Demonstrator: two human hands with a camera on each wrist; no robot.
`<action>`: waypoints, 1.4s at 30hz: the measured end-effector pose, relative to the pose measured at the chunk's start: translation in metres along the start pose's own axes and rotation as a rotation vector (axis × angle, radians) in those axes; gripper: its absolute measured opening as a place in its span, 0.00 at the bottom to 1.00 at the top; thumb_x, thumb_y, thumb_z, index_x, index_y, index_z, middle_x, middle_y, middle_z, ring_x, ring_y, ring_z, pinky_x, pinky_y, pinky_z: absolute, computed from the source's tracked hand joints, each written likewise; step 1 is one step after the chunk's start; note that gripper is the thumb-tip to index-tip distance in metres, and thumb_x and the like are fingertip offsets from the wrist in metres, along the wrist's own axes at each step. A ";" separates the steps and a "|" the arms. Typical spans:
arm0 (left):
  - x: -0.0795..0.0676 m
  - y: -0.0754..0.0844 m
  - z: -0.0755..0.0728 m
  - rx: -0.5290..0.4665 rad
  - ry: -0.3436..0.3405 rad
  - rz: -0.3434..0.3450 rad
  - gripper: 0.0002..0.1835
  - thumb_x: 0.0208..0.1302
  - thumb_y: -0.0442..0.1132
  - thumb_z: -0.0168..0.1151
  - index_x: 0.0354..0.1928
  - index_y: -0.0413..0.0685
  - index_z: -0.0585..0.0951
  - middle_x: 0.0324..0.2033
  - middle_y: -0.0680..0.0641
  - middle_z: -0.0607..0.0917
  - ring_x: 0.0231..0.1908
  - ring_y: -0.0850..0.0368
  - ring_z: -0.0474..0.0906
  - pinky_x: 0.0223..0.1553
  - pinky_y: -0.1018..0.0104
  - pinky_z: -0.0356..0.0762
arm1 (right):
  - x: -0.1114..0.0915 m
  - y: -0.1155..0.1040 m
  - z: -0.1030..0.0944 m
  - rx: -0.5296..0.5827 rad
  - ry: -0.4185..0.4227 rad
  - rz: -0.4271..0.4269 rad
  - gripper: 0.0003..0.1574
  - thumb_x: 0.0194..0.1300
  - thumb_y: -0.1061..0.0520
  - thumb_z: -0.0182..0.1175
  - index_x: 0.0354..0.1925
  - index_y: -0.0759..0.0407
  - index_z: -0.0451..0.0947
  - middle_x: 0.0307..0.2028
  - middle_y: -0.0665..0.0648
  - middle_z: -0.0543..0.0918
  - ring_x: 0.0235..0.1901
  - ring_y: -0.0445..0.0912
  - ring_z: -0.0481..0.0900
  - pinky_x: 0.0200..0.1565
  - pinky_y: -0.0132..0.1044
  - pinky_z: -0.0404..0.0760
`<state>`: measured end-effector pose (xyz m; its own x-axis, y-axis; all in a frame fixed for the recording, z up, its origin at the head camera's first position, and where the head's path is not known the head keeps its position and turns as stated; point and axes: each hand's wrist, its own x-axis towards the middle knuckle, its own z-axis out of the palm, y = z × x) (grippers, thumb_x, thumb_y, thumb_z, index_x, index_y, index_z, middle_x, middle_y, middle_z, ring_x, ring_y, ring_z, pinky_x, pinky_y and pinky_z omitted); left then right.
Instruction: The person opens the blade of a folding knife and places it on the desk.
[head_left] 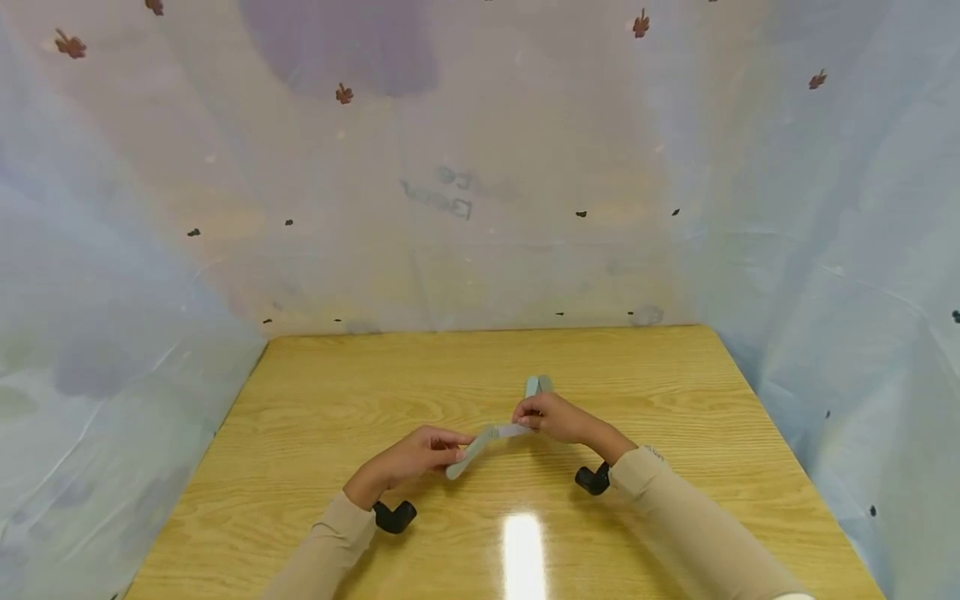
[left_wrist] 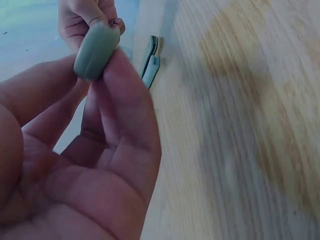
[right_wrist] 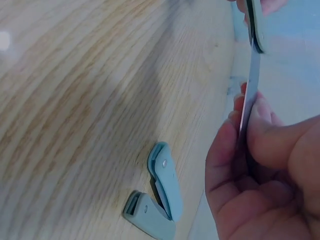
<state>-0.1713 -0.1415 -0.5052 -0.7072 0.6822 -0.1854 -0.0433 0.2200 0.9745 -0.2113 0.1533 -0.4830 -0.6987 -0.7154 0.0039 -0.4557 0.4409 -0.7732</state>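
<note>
Btwn hands point(head_left: 420, 453) point(head_left: 561, 417): folding knife point(head_left: 486, 437), handle point(head_left: 468, 458) L, blade point(head_left: 512, 430) R.

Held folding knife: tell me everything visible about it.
The folding knife has a pale grey-green handle with a rounded end, apparently plastic, and a thin, shiny, metal-looking blade. The blade is swung out; the head view shows it at an angle to the handle. It is held above the wooden table: the left hand pinches the handle, the right hand the blade. The blade's tip is hidden.
</note>
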 end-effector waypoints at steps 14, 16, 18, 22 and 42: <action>-0.007 -0.001 0.004 0.128 -0.147 0.082 0.17 0.69 0.33 0.51 0.58 0.40 0.75 0.48 0.42 0.81 0.38 0.58 0.77 0.37 0.67 0.79 | 0.003 -0.011 -0.002 -0.060 -0.181 -0.054 0.10 0.68 0.62 0.52 0.34 0.60 0.80 0.26 0.58 0.79 0.22 0.36 0.65 0.27 0.28 0.68; -0.007 -0.004 0.004 0.138 -0.152 0.085 0.17 0.68 0.31 0.51 0.58 0.39 0.75 0.49 0.41 0.80 0.40 0.58 0.78 0.38 0.68 0.79 | 0.003 -0.012 0.000 -0.069 -0.202 -0.050 0.10 0.68 0.62 0.52 0.34 0.60 0.80 0.27 0.58 0.80 0.22 0.35 0.64 0.27 0.27 0.68; -0.008 -0.006 0.005 0.138 -0.147 0.080 0.17 0.68 0.31 0.51 0.58 0.39 0.75 0.51 0.42 0.79 0.43 0.56 0.78 0.40 0.67 0.78 | 0.003 -0.013 0.002 -0.069 -0.210 -0.039 0.10 0.68 0.62 0.52 0.34 0.60 0.80 0.27 0.57 0.80 0.21 0.35 0.65 0.27 0.27 0.68; -0.011 -0.008 0.006 0.137 -0.130 0.069 0.17 0.69 0.32 0.50 0.58 0.42 0.75 0.54 0.44 0.78 0.49 0.56 0.76 0.45 0.66 0.77 | 0.003 -0.015 0.006 -0.072 -0.206 -0.022 0.10 0.68 0.61 0.52 0.33 0.60 0.80 0.28 0.56 0.80 0.22 0.36 0.65 0.27 0.28 0.69; -0.019 -0.005 -0.001 0.273 0.117 0.049 0.13 0.69 0.43 0.52 0.52 0.54 0.80 0.41 0.52 0.81 0.37 0.55 0.77 0.38 0.58 0.78 | 0.005 -0.016 -0.011 -0.059 -0.158 0.002 0.12 0.70 0.56 0.50 0.44 0.56 0.79 0.37 0.48 0.80 0.35 0.48 0.77 0.36 0.35 0.77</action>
<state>-0.1583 -0.1562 -0.5061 -0.7810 0.6152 -0.1076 0.1732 0.3789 0.9091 -0.2134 0.1483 -0.4636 -0.6065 -0.7887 -0.1005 -0.4895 0.4700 -0.7344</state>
